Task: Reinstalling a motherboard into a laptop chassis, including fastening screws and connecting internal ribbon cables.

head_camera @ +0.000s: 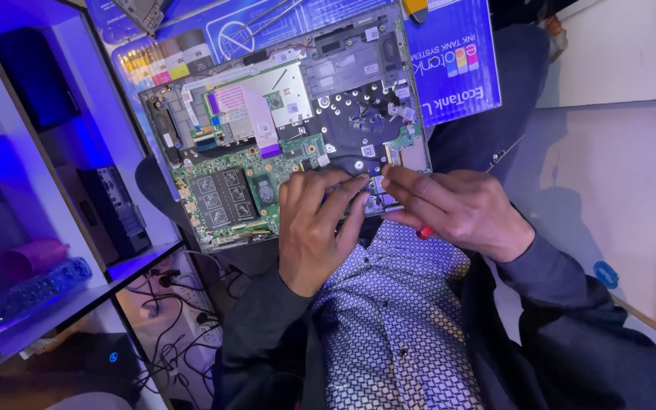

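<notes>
An opened laptop (282, 121) lies with its bottom cover off, resting on the person's lap and partly on a blue mat (214, 30) beyond it. Its green circuit board (229, 193) fills the near-left corner of the laptop, with a white ribbon cable (256, 114) further in. The left hand (314, 224) rests on the near edge of the laptop, fingers curled and pressed together over the board's right end. The right hand (449, 205) meets it from the right, fingers pinched narrow around a red-handled tool (424, 232) whose tip is hidden; what the fingertips touch cannot be told. A blue printed carton (453, 53) lies just right of the laptop's far corner. Left of the laptop stands a shelf (77, 292) holding a clear plastic bottle (36, 292) and a pink cup (32, 257). Cables (172, 319) tangle below it.
</notes>
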